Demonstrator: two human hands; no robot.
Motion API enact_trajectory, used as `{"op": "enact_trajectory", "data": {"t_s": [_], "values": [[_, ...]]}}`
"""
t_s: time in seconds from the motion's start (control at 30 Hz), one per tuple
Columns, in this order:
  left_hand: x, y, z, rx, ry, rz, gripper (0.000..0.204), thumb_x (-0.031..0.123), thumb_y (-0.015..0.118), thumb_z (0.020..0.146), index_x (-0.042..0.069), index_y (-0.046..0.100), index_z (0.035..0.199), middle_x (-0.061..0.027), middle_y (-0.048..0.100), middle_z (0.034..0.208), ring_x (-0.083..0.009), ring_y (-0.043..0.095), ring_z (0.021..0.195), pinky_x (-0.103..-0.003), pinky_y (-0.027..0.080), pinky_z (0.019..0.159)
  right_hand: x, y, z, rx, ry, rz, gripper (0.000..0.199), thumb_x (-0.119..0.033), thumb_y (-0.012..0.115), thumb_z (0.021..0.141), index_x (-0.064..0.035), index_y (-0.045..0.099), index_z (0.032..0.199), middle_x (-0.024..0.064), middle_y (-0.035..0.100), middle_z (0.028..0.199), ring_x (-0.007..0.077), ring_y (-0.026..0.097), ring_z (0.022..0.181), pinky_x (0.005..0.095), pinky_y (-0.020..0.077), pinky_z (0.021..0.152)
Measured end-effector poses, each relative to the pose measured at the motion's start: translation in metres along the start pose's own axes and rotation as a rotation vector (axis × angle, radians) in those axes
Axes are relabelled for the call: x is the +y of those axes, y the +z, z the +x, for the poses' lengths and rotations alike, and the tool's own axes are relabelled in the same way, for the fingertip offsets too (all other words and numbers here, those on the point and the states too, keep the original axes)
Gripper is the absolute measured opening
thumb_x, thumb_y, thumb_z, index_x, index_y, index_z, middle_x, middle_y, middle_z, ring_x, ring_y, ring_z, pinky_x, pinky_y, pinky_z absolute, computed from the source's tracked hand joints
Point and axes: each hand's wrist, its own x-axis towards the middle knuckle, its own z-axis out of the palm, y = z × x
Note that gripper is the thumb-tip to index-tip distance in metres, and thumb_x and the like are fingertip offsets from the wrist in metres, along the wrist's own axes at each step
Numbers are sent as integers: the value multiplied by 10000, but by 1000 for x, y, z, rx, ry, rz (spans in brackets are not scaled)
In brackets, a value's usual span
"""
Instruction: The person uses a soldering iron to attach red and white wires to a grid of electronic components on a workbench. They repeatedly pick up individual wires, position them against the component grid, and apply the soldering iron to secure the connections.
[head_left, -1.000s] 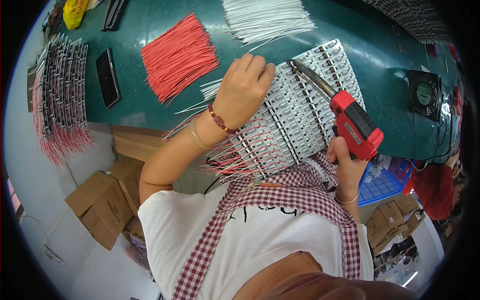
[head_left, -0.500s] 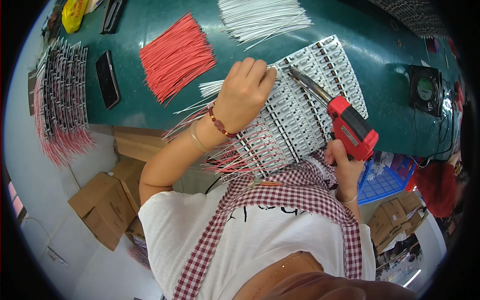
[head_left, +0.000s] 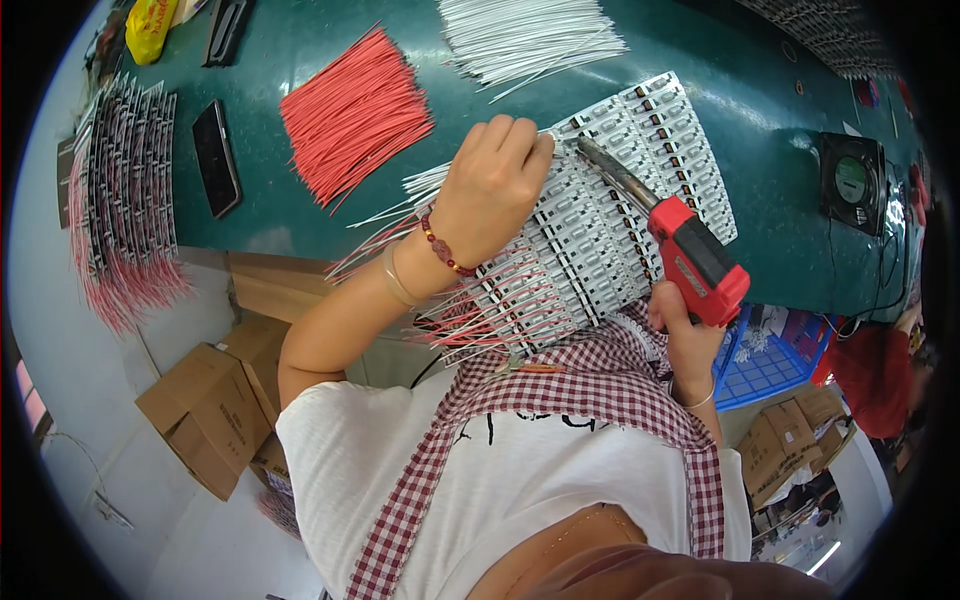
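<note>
My right hand (head_left: 688,335) grips a red-and-black soldering gun (head_left: 698,255) by its handle. The gun's metal tip lies at the upper left part of a white panel of small circuit boards (head_left: 625,190), close to my left fingertips. My left hand (head_left: 500,180) is closed over the panel's left edge. White wires (head_left: 425,178) stick out from beneath it on the left; its pinching fingertips are partly hidden. Red and white wires (head_left: 490,315) trail off the panel's lower left rows. The panel leans from the table's front edge towards my checked apron.
On the green table (head_left: 250,130) lie a bundle of red wires (head_left: 355,115), a bundle of white wires (head_left: 530,40) and a phone (head_left: 215,160). Wired panels (head_left: 125,180) hang at the left edge. A black fan-like device (head_left: 850,180) and blue basket (head_left: 765,365) are at right.
The soldering gun and my right hand have shifted slightly left and down, with the tip still by my left fingertips. My left hand has barely moved.
</note>
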Motion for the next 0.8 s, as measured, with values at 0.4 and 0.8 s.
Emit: {"op": "enact_trajectory", "data": {"t_s": [0.4, 0.8], "values": [[0, -2, 3, -42, 43, 100, 262, 35, 607, 737, -6, 654, 992, -75, 490, 815, -226, 510, 760, -343, 415, 684, -22, -2, -6, 3, 64, 161, 124, -92, 710, 886, -10, 640, 947, 11, 615, 720, 91, 559, 606, 253, 445, 547], [11, 4, -5, 3, 52, -12, 302, 14, 606, 737, -15, 662, 1033, -70, 494, 805, -225, 501, 747, -340, 399, 663, -4, -5, -12, -36, 46, 112, 268, -144, 600, 941, 61, 553, 1107, 50, 561, 642, 100, 496, 522, 241, 384, 491]]}}
